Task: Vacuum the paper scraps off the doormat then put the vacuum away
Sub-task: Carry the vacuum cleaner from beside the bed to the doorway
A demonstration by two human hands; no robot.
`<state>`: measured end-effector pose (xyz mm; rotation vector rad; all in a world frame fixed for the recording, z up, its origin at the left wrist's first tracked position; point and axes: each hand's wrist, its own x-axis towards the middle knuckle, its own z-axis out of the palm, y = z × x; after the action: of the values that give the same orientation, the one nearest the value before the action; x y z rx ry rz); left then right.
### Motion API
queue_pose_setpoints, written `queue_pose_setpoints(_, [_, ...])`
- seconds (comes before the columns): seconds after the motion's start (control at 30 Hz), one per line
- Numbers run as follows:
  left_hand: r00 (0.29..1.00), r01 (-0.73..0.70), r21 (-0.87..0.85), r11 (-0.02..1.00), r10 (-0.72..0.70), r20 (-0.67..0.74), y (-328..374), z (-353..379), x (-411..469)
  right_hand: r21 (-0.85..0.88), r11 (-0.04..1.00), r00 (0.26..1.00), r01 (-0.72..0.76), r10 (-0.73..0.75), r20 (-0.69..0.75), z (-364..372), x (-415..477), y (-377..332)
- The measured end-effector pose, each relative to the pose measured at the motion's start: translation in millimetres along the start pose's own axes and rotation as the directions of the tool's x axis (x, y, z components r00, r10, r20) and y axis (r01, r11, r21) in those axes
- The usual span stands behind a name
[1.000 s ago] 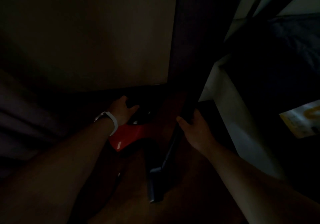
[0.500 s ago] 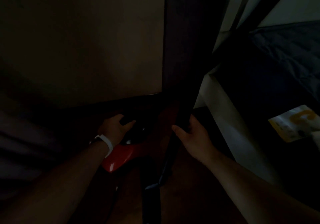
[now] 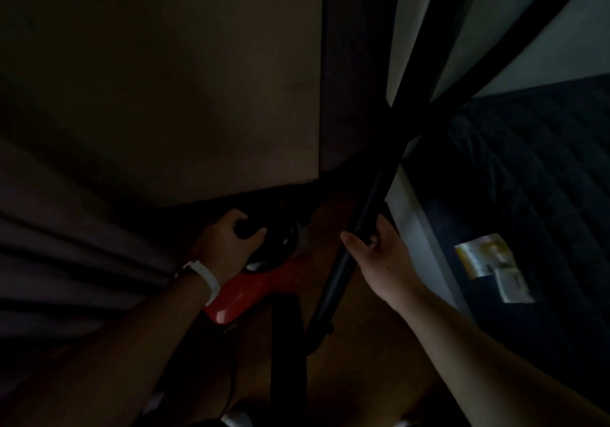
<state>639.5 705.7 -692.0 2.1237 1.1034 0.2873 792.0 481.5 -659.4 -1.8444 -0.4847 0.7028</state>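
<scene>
Left fingers (image 3: 236, 218) wrap handle (image 3: 247, 227) — right (image 3: 354, 245), wand (image 3: 336, 281).

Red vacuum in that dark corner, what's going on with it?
A person's left hand grips the black handle atop the red canister vacuum, down near the wooden floor beside a wall. The right hand holds its long black wand, tilted. No doormat is in view; it looks like the vacuum is being put away.

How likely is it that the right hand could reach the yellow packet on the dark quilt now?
Probably not yet: the right hand grips the black vacuum wand. Once freed, it likely could, since the yellow packet lies uncovered just to its right.
</scene>
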Motion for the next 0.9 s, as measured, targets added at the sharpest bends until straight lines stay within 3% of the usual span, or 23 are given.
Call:
queue_pose_setpoints(0.2, [0.999,-0.033,-0.049,0.998,0.035,0.038,86.9,-66.5,-40.3,0.039,0.999,0.998,-0.001,0.004,-0.067,-32.0,-46.3,-104.8])
queue_pose_setpoints(0.43, [1.000,-0.022,-0.102,0.995,0.022,0.003,203.4,-138.9,-82.2,0.237,0.971,0.974,-0.023,0.075,-0.213,-83.0,-93.9,-217.5])
queue_pose_setpoints(0.77, [0.990,-0.138,-0.143,0.980,0.141,0.013,343.2,-229.4,-121.8,0.189,0.978,0.903,0.083,0.006,-0.429,-157.8,-154.2,-344.0])
queue_pose_setpoints(0.9, [0.981,-0.163,-0.174,0.971,0.178,0.079,378.2,-252.3,-130.5,0.179,0.979,0.880,0.096,0.001,-0.474,-175.1,-181.0,-380.6])
